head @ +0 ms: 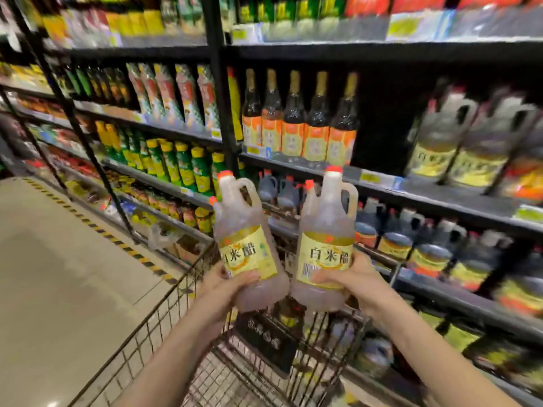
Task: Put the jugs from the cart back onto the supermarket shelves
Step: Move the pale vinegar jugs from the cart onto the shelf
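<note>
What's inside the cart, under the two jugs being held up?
Below the left jug and right jug, the cart shows wire mesh and a dark printed panel. A yellow-labelled item, too blurred to identify, shows between the jug bases. The jugs cover the rest.

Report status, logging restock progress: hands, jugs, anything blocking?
Left hand grips left jug; right hand grips right jug. Both held over cart. Nothing between jugs and shelf.

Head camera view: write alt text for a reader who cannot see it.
The left hand and right hand each grip a red-capped, yellow-labelled jug, the left jug and right jug, above a wire cart. Stocked supermarket shelves stand behind, with matching shelf jugs at right.
</note>
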Action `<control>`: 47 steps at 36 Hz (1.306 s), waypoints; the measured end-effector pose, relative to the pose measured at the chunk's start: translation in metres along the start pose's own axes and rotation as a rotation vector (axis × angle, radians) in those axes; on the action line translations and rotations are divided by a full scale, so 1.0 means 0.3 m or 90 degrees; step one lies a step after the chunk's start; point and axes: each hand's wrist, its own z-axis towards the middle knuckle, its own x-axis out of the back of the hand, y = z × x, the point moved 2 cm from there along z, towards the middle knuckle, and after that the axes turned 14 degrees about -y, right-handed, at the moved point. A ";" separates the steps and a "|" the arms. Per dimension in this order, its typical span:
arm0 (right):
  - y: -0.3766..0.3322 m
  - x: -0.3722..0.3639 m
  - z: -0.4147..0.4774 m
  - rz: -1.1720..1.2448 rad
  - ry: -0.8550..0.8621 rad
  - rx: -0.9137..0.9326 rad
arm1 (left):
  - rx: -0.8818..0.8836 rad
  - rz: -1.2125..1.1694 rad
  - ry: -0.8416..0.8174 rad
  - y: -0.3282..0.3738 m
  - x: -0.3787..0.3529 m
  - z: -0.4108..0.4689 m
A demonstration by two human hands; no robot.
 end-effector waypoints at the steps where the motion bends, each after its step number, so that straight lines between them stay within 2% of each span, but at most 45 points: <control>1: -0.019 0.035 -0.018 -0.001 0.010 0.015 | -0.014 0.005 -0.009 0.014 -0.039 0.020; 7: -0.103 0.247 -0.093 -0.016 0.073 0.069 | -0.074 0.008 -0.067 0.075 -0.284 0.129; 16: -0.193 0.561 -0.160 -0.029 0.122 0.134 | -0.117 0.052 -0.056 0.122 -0.582 0.250; 24: -0.238 0.735 -0.183 -0.033 0.167 0.186 | -0.197 0.058 -0.044 0.176 -0.757 0.358; 35: -0.255 0.859 -0.133 -0.025 0.212 0.224 | -0.335 0.190 -0.044 0.247 -0.855 0.513; 47: -0.295 0.925 0.007 -0.016 0.256 0.248 | -0.365 0.287 -0.075 0.249 -0.895 0.830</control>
